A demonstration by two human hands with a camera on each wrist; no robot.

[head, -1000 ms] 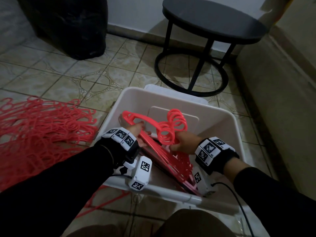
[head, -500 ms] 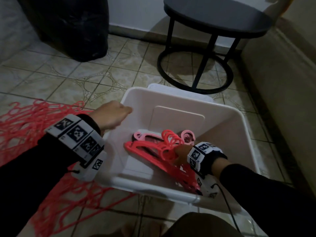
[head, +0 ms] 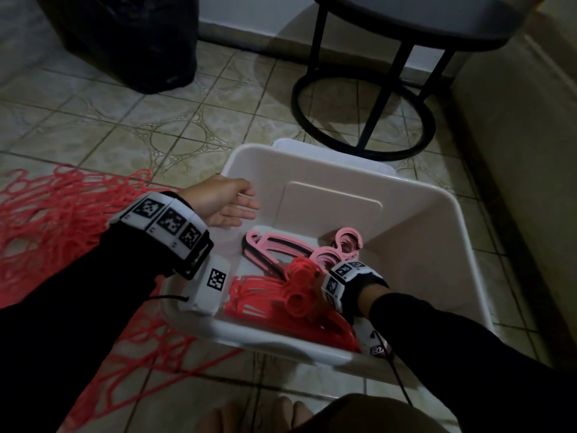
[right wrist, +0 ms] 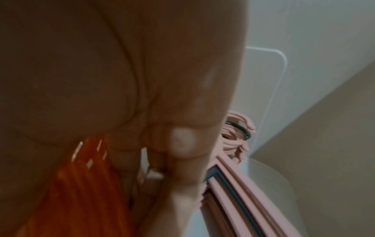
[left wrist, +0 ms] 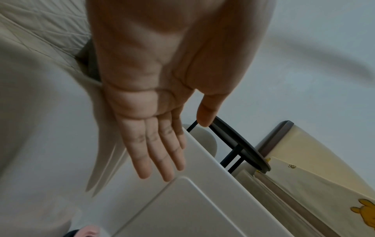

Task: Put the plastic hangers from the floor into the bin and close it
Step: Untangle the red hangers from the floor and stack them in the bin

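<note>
- White plastic bin [head: 415, 214]: open; overfilling could stop you closing it; most red plastic hangers [head: 50, 220] lie left of it.
- Red hanger bundle [head: 265, 295]: inside its near side, long axis left-right, hooks toward your right hand [right wrist: 142, 128], which grips it; snagging risks dragging it out.
- Your left hand [head: 223, 204]: flat, empty, over its left rim.

Both arms wear long black sleeves [head: 71, 307]. Each wrist carries a white band [head: 165, 221] printed with square black-and-white markers, plus a white camera block [head: 207, 284] trailing a thin black cable [head: 398, 375].
</note>
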